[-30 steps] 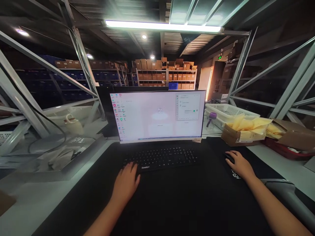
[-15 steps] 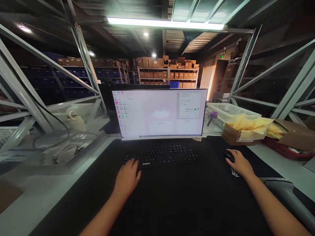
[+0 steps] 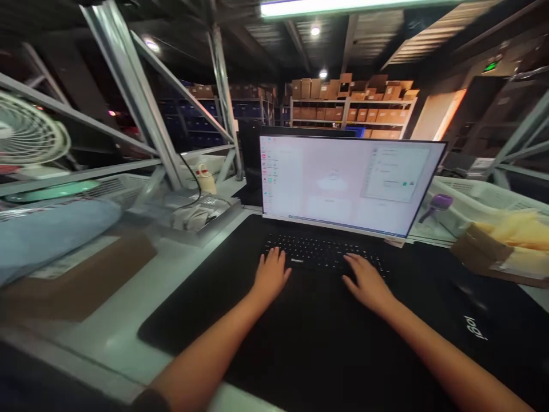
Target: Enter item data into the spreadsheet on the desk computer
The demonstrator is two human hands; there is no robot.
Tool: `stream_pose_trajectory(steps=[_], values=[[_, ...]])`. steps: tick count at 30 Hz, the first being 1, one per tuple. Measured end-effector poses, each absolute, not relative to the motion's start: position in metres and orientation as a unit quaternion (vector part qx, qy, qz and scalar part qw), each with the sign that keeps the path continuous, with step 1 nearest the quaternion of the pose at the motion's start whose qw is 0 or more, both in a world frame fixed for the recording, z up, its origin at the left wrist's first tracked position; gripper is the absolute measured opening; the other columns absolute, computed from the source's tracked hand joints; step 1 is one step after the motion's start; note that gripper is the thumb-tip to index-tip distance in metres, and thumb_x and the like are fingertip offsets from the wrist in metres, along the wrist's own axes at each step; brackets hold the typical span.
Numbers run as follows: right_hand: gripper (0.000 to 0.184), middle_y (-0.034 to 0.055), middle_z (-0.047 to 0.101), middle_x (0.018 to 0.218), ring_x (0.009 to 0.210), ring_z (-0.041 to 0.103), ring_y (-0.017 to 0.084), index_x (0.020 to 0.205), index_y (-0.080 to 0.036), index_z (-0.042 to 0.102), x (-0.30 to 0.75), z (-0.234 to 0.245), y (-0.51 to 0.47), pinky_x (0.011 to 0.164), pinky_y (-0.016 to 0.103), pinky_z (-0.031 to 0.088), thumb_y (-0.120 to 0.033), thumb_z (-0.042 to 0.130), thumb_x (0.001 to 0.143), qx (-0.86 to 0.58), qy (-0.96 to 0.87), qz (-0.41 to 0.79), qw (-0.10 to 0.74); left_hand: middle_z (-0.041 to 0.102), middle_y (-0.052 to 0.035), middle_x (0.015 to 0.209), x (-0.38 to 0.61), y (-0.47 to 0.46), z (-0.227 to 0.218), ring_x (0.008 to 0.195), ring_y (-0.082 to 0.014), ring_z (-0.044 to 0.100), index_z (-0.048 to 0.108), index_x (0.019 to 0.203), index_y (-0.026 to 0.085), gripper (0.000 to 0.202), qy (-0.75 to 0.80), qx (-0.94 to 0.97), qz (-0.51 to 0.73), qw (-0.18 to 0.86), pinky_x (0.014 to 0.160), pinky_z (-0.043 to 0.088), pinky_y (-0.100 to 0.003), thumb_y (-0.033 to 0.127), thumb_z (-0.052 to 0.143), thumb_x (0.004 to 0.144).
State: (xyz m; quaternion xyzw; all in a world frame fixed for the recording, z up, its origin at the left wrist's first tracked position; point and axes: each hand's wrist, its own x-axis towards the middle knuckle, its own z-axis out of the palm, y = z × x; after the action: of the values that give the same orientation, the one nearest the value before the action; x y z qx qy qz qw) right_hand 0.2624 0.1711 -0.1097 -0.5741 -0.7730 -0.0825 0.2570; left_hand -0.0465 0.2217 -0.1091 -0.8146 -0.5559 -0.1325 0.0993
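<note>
A black keyboard (image 3: 322, 256) lies on a large black desk mat (image 3: 300, 332) in front of a lit monitor (image 3: 347, 183). My left hand (image 3: 271, 276) rests flat with fingers spread on the keyboard's left end. My right hand (image 3: 366, 282) lies flat on the keyboard's right half, fingers stretched out, holding nothing. A black mouse (image 3: 469, 293) sits alone on the mat to the right, apart from my right hand.
A cardboard box of yellow padded envelopes (image 3: 501, 249) stands at the right. A white basket (image 3: 484, 197) with a purple-capped bottle (image 3: 437, 205) is behind it. A fan (image 3: 30, 134), a brown parcel (image 3: 77, 274) and metal rack struts (image 3: 141, 109) fill the left.
My right hand has left the mouse and moved left onto the keyboard. The view has swung to the left, bringing the fan and parcel into sight.
</note>
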Motion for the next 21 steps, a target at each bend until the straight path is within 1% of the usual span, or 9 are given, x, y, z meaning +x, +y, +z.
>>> stream_pose_trajectory(steps=[2, 5, 7, 9, 11, 14, 17, 19, 21], values=[[0.061, 0.0053, 0.051, 0.143, 0.132, 0.046, 0.03, 0.145, -0.029, 0.044, 0.203, -0.107, 0.191, 0.112, 0.053, 0.039, -0.05, 0.054, 0.09, -0.537, -0.804, -0.052, 0.25, 0.04, -0.0227, 0.154, -0.048, 0.222, -0.112, 0.143, -0.0335, 0.037, 0.044, 0.143, 0.005, 0.057, -0.567, -0.807, -0.143, 0.085, 0.117, 0.031, -0.05, 0.036, 0.047, 0.096], [0.06, 0.0008, 0.052, 0.143, 0.136, 0.039, 0.031, 0.146, -0.03, 0.042, 0.147, -0.105, 0.216, 0.115, 0.055, 0.031, -0.055, 0.05, 0.093, -0.527, -0.81, -0.057, 0.251, 0.04, -0.0264, 0.152, -0.053, 0.23, -0.117, 0.143, -0.0361, 0.036, 0.043, 0.142, 0.001, 0.063, -0.56, -0.805, -0.188, 0.052, 0.119, 0.029, -0.051, 0.04, 0.052, 0.093], [0.058, 0.0033, 0.053, 0.143, 0.137, 0.039, 0.03, 0.146, -0.028, 0.043, 0.13, -0.106, 0.226, 0.115, 0.057, 0.028, -0.054, 0.047, 0.095, -0.539, -0.8, -0.064, 0.255, 0.045, -0.0262, 0.149, -0.057, 0.241, -0.118, 0.142, -0.0362, 0.038, 0.044, 0.14, 0.002, 0.064, -0.538, -0.81, -0.232, 0.03, 0.119, 0.028, -0.052, 0.043, 0.054, 0.091], [0.056, 0.0098, 0.052, 0.143, 0.135, 0.041, 0.031, 0.144, -0.021, 0.047, 0.125, -0.109, 0.23, 0.115, 0.055, 0.029, -0.051, 0.045, 0.096, -0.57, -0.779, -0.071, 0.251, 0.052, -0.0229, 0.143, -0.061, 0.254, -0.117, 0.139, -0.0335, 0.043, 0.045, 0.139, 0.005, 0.061, -0.524, -0.809, -0.265, 0.019, 0.12, 0.028, -0.051, 0.043, 0.053, 0.091], [0.052, 0.015, 0.051, 0.142, 0.135, 0.042, 0.03, 0.14, -0.015, 0.051, 0.125, -0.113, 0.23, 0.115, 0.051, 0.031, -0.044, 0.042, 0.098, -0.6, -0.76, -0.082, 0.236, 0.059, -0.0189, 0.135, -0.066, 0.267, -0.116, 0.133, -0.0303, 0.049, 0.043, 0.139, 0.008, 0.057, -0.527, -0.8, -0.285, 0.016, 0.119, 0.029, -0.051, 0.037, 0.051, 0.09], [0.048, 0.0157, 0.05, 0.142, 0.135, 0.042, 0.028, 0.138, -0.012, 0.053, 0.128, -0.119, 0.227, 0.116, 0.046, 0.031, -0.038, 0.038, 0.1, -0.613, -0.753, -0.098, 0.22, 0.065, -0.0127, 0.123, -0.074, 0.278, -0.114, 0.123, -0.0273, 0.056, 0.037, 0.141, 0.013, 0.061, -0.529, -0.789, -0.312, 0.008, 0.117, 0.033, -0.054, 0.019, 0.051, 0.082], [0.048, 0.0151, 0.05, 0.141, 0.135, 0.041, 0.028, 0.138, -0.013, 0.053, 0.129, -0.121, 0.226, 0.117, 0.047, 0.029, -0.038, 0.038, 0.1, -0.613, -0.752, -0.102, 0.219, 0.065, -0.0084, 0.118, -0.08, 0.274, -0.112, 0.123, -0.0243, 0.054, 0.036, 0.141, 0.017, 0.069, -0.504, -0.799, -0.327, 0.006, 0.12, 0.027, -0.055, 0.009, 0.049, 0.074], [0.047, 0.0147, 0.051, 0.141, 0.135, 0.041, 0.029, 0.137, -0.013, 0.054, 0.128, -0.12, 0.226, 0.117, 0.047, 0.029, -0.038, 0.039, 0.1, -0.615, -0.752, -0.099, 0.218, 0.064, -0.007, 0.115, -0.081, 0.268, -0.11, 0.123, -0.0218, 0.053, 0.037, 0.14, 0.017, 0.07, -0.483, -0.81, -0.332, 0.009, 0.123, 0.022, -0.053, 0.006, 0.047, 0.072], [0.046, 0.0144, 0.05, 0.141, 0.135, 0.041, 0.029, 0.137, -0.012, 0.054, 0.127, -0.119, 0.226, 0.117, 0.047, 0.029, -0.037, 0.041, 0.1, -0.619, -0.749, -0.093, 0.216, 0.065, -0.0049, 0.109, -0.08, 0.262, -0.107, 0.119, -0.0198, 0.054, 0.041, 0.138, 0.017, 0.069, -0.461, -0.823, -0.333, 0.01, 0.124, 0.021, -0.051, 0.003, 0.045, 0.071]])
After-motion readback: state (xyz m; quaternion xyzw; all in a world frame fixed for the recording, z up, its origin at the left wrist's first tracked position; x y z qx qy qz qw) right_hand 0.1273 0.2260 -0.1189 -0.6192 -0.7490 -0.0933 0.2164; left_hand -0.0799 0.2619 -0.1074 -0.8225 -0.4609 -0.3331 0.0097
